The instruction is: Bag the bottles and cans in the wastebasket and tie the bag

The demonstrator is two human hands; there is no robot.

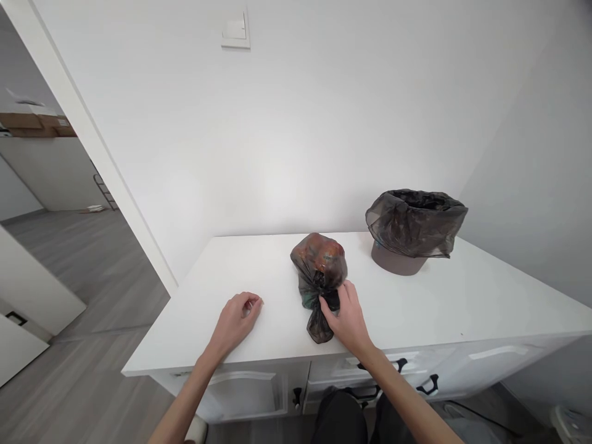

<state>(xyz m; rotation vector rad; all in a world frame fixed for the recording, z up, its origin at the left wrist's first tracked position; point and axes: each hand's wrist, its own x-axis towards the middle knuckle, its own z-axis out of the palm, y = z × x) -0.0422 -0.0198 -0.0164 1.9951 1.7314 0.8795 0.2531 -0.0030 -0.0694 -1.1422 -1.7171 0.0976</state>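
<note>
A thin black plastic bag (319, 256) lies on the white cabinet top, bunched and knotted near its middle. Reddish-orange round contents and a bit of green show through it. My right hand (346, 314) grips the bag at its gathered neck, thumb and fingers on the right side of the knot. The loose end of the bag spreads toward the front edge. My left hand (238, 324) rests on the cabinet top to the left, apart from the bag, fingers curled to the thumb with nothing visible in them.
A brown bin (398, 262) lined with a black bag (416, 228) stands at the back right, its mouth open. The white cabinet (250, 394) has drawers with black handles below its top. A light switch (235, 31) is on the wall; a doorway is at the left.
</note>
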